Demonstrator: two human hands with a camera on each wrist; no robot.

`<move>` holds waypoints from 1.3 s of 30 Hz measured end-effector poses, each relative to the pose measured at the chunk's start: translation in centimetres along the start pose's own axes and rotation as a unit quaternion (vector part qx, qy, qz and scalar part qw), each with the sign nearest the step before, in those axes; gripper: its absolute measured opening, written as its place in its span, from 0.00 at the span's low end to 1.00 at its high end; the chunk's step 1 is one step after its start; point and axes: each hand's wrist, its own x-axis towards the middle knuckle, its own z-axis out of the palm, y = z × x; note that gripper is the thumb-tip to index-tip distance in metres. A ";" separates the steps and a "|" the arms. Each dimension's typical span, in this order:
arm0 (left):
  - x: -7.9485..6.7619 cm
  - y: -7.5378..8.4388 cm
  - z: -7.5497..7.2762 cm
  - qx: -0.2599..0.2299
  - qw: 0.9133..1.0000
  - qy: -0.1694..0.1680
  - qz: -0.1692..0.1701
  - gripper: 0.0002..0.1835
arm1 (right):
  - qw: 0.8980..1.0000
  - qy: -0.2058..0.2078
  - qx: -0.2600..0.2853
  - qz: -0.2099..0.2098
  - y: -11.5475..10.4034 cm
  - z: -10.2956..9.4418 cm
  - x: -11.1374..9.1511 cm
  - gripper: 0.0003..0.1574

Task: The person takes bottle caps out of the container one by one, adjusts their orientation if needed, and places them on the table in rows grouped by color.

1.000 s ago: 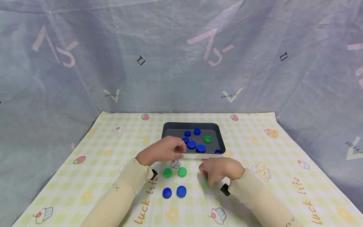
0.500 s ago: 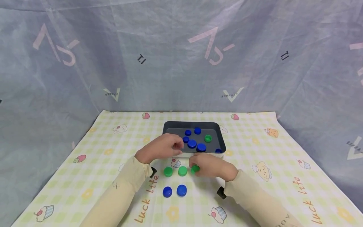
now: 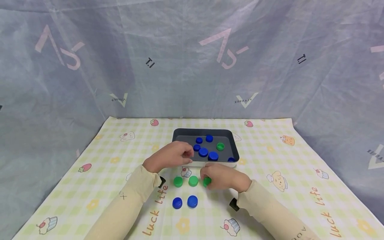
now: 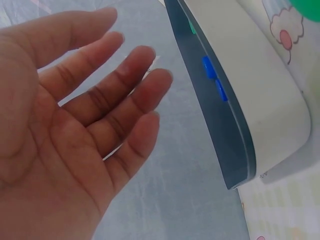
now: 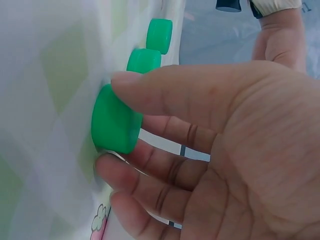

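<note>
My right hand (image 3: 223,176) pinches a green bottle cap (image 5: 117,120) at the tablecloth, thumb on one side and fingers on the other. Left of it, two more green caps, a middle one (image 3: 193,181) and an outer one (image 3: 178,181), lie in the same row. Nearer the front, a smaller blue cap (image 3: 177,203) and a larger blue cap (image 3: 192,201) lie side by side. At the front left of the shallow tray (image 3: 234,143), my left hand (image 3: 172,155) hovers, loosely bent; the left wrist view shows it holding nothing.
Inside the dark-lined tray lie several blue caps, one of them a larger cap (image 3: 213,156), and an upturned green cap (image 3: 220,146). A checked tablecloth (image 3: 120,186) covers the table. A grey-blue cloth (image 3: 180,66) hangs behind.
My right hand has moved left and slightly away from me, bringing the green cap beside the other two green ones. It has hardly shifted over the last half second. My left hand stays nearly still.
</note>
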 end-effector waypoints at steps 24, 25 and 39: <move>1.7 -1.2 -0.7 0.005 0.996 0.074 -0.054 0.10 | 0.995 -0.060 0.056 0.054 0.0 -2.6 -1.7 0.31; 2.2 -1.5 -0.6 0.007 0.996 0.075 -0.056 0.13 | 0.995 -0.063 0.060 0.057 0.0 -2.8 -1.8 0.31; 8.2 -4.2 2.6 0.095 0.989 -0.067 -0.089 0.19 | 0.992 -0.065 0.090 0.056 0.0 -3.5 -2.3 0.31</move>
